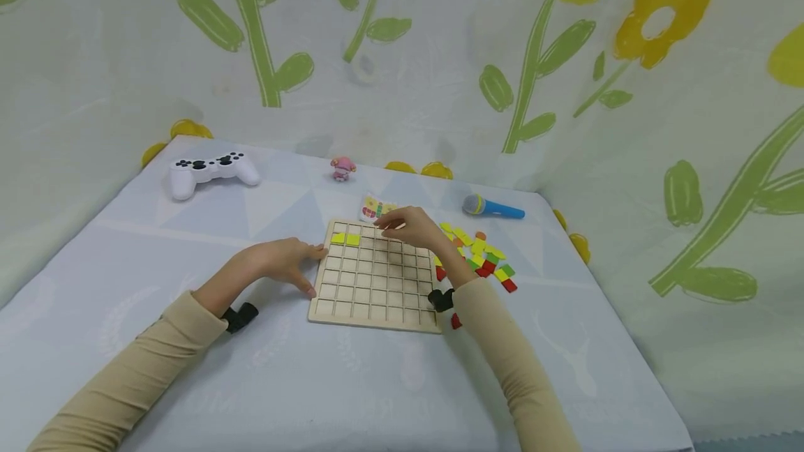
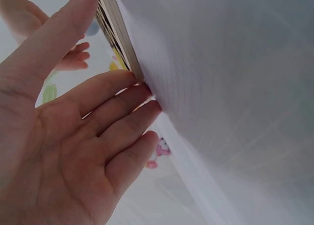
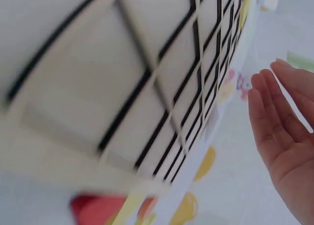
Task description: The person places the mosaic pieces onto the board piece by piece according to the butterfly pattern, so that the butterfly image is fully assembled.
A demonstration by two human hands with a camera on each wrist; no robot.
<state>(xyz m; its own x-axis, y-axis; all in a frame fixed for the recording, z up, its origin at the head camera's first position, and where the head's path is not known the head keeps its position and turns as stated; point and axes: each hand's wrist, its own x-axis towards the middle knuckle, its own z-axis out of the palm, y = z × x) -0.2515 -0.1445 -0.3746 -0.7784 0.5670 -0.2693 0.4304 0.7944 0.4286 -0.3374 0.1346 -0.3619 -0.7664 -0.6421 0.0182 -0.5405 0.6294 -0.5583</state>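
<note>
A wooden grid board (image 1: 363, 291) lies on the table, with two yellow tiles (image 1: 353, 240) in its upper left squares. My left hand (image 1: 284, 261) rests at the board's left edge. In the left wrist view its fingers (image 2: 128, 129) are fairly straight and touch the board's side, the thumb spread apart. Over the upper part of the board hovers my right hand (image 1: 411, 227). Seen from the right wrist, its fingers (image 3: 277, 107) are gently bent and nothing shows between them and the thumb. Loose yellow, red, green and orange tiles (image 1: 480, 260) lie right of the board, partly behind the right forearm.
Behind the board is a printed pattern card (image 1: 372, 208). A white game controller (image 1: 212, 171) sits at the back left, and a small pink figurine (image 1: 342, 168) stands near the back edge. To the back right lies a blue toy microphone (image 1: 494, 207).
</note>
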